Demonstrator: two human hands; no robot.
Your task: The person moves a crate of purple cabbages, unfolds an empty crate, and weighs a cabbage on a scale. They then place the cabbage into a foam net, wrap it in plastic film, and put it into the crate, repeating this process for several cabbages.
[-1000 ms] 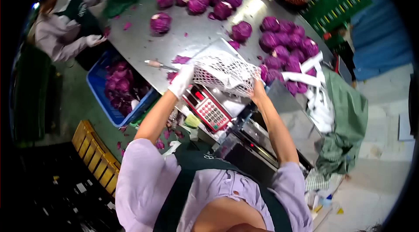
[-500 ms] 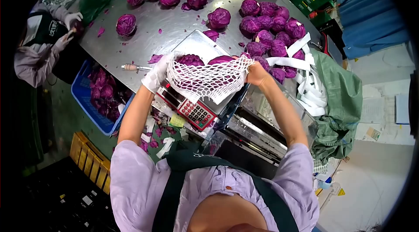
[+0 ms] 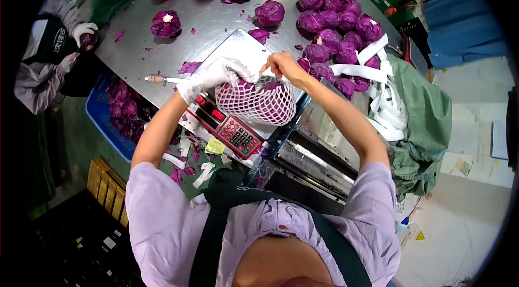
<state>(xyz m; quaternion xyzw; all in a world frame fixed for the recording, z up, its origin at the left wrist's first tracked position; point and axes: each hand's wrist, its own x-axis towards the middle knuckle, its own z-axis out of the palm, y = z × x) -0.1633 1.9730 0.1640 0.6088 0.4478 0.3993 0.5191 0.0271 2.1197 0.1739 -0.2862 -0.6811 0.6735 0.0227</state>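
Note:
A white mesh net [image 3: 258,106] wraps red cabbages and hangs over the near part of the scale's metal plate [image 3: 238,46]. My left hand [image 3: 219,77], in a white glove, is closed on the net's gathered top at its left side. My bare right hand [image 3: 283,66] pinches the top edge of the same net at the right, fingers bent. The cabbages show purple through the mesh, partly hidden by both hands. Below the net, the scale's red keypad [image 3: 239,134] has a lit red display.
Loose red cabbages [image 3: 331,22] are heaped at the right of the steel table, with more at the back. White strips [image 3: 386,114] lie by a green sack [image 3: 424,108]. A knife-like tool [image 3: 162,79] lies at the left edge. Below is a blue crate [image 3: 102,119]. A co-worker [image 3: 57,44] holds a cabbage.
My hands have come closer together, and the net now surrounds the cabbages instead of draping across their front. A blurred cabbage appears in motion at the back.

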